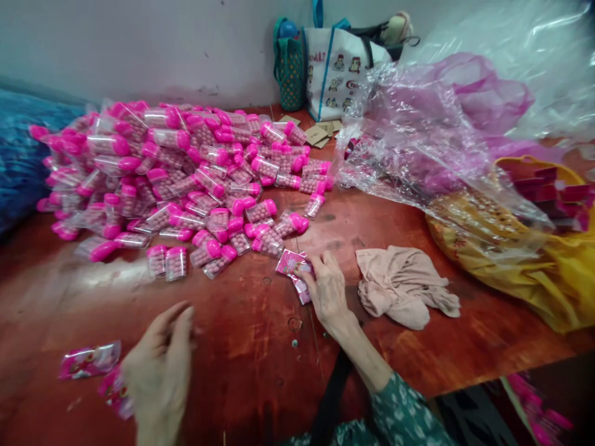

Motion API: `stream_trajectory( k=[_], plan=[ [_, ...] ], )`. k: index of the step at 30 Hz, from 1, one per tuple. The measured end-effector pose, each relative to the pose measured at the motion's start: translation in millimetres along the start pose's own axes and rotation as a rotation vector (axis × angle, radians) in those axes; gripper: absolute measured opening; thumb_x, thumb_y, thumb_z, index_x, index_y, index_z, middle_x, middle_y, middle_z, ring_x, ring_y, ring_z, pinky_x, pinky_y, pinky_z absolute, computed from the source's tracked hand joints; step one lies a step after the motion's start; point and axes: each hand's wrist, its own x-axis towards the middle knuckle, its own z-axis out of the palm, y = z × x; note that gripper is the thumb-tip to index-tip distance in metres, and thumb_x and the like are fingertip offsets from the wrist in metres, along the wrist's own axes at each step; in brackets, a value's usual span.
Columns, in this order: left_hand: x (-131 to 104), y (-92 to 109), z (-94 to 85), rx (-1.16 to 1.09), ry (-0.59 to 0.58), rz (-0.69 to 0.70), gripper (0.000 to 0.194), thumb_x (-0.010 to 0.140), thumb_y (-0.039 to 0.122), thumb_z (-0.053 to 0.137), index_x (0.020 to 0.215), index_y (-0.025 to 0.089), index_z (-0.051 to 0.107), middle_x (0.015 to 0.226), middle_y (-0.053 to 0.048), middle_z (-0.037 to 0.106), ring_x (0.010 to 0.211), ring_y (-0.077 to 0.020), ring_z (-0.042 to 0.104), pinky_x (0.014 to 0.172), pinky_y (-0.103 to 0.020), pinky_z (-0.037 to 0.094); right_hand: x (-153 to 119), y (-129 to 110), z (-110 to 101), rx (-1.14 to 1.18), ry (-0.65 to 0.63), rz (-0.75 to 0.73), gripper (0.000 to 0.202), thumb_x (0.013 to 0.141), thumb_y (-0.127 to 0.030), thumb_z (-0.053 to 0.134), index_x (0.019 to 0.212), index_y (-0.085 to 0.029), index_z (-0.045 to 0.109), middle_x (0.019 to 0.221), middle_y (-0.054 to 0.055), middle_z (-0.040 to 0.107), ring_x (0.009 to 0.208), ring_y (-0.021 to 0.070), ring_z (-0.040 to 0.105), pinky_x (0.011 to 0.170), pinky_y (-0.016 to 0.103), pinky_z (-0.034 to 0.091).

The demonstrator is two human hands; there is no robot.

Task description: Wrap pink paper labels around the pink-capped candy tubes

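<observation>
My right hand [330, 288] pinches a small pink printed packet [289, 262] between thumb and fingers, just above the table. A second pink strip [302, 291] lies under it, partly covered. Lower left, my left hand [160, 371] is slightly blurred, its thumb and forefinger apart and nothing visible between them. Beside it are a shiny pink packet [90, 360] on the table and another [116, 391], partly hidden by the hand. Ahead of both hands spreads a large heap of clear tubes [204, 179] with bright pink caps, filled with pale pink balls. Two tubes [166, 262] sit at its front edge.
A crumpled beige cloth [404, 285] lies right of my right hand. Farther right are a yellow basket [511, 248] with pink and dark pieces and clear plastic sheeting [418, 142]. A white printed bag [334, 74] stands by the wall; a blue sack [28, 148] is at left.
</observation>
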Motion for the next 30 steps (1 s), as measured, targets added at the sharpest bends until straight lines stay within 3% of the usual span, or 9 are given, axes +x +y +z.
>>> stream_trajectory(
  k=[4,8,14,18,21,27,30],
  plan=[
    [-12.1,27.1,46.0,-0.015,-0.296,0.111,0.034,0.075,0.040,0.055,0.099,0.018,0.063,0.063,-0.001,0.063,0.057,-0.0170,0.058,0.056,-0.026,0.046,2.3,9.0,7.7,0.091,0.038,0.072,0.017,0.079,-0.027,0.056,0.091,-0.019,0.063,0.077,0.003,0.053,0.071,0.0177,0.050,0.063,0.027,0.037],
    [-23.2,39.8,75.7,-0.077,-0.417,0.160,0.032,0.075,0.039,0.054,0.097,0.018,0.064,0.075,-0.005,0.067,0.064,-0.0193,0.061,0.060,-0.028,0.047,2.7,9.0,6.3,0.154,0.059,0.103,0.012,0.079,-0.022,0.055,0.082,-0.019,0.066,0.071,0.001,0.053,0.065,0.0147,0.050,0.059,0.025,0.036],
    [-32.7,52.5,95.0,-0.158,-0.416,0.213,0.029,0.077,0.035,0.054,0.099,0.018,0.062,0.087,-0.007,0.066,0.075,-0.0192,0.060,0.070,-0.029,0.046,-1.9,4.8,3.3,0.275,0.115,0.155,0.009,0.078,-0.018,0.054,0.076,-0.017,0.063,0.075,0.001,0.055,0.069,0.0135,0.053,0.062,0.023,0.040],
    [-37.2,57.2,99.5,-0.227,-0.401,0.221,0.025,0.077,0.033,0.055,0.095,0.018,0.062,0.085,-0.006,0.065,0.074,-0.0185,0.059,0.069,-0.029,0.046,-4.5,2.7,1.9,0.350,0.111,0.179,0.010,0.076,-0.023,0.056,0.072,-0.016,0.060,0.065,-0.001,0.059,0.057,0.0119,0.052,0.054,0.022,0.040],
    [-39.1,58.7,102.8,-0.244,-0.376,0.256,0.023,0.077,0.031,0.054,0.095,0.019,0.061,0.082,-0.005,0.063,0.071,-0.0182,0.059,0.066,-0.029,0.046,-6.2,0.8,0.8,0.376,0.087,0.164,0.013,0.078,-0.024,0.053,0.076,-0.017,0.064,0.069,0.000,0.064,0.060,0.0136,0.056,0.056,0.023,0.041],
    [-38.4,58.0,117.3,0.046,-0.257,0.555,0.023,0.078,0.026,0.054,0.098,0.018,0.061,0.093,-0.009,0.057,0.087,-0.0234,0.054,0.078,-0.038,0.043,-10.7,0.6,-1.2,0.306,0.053,0.135,0.024,0.084,-0.022,0.043,0.074,-0.017,0.064,0.067,0.004,0.061,0.061,0.0174,0.053,0.058,0.028,0.038],
    [-39.2,56.7,123.0,0.208,-0.244,0.634,0.022,0.077,0.024,0.054,0.097,0.019,0.063,0.098,-0.011,0.055,0.091,-0.0268,0.050,0.078,-0.041,0.042,-12.4,1.6,-4.9,0.274,0.040,0.113,0.025,0.084,-0.021,0.042,0.073,-0.019,0.064,0.067,0.006,0.058,0.064,0.0195,0.052,0.061,0.030,0.038]
  ],
)
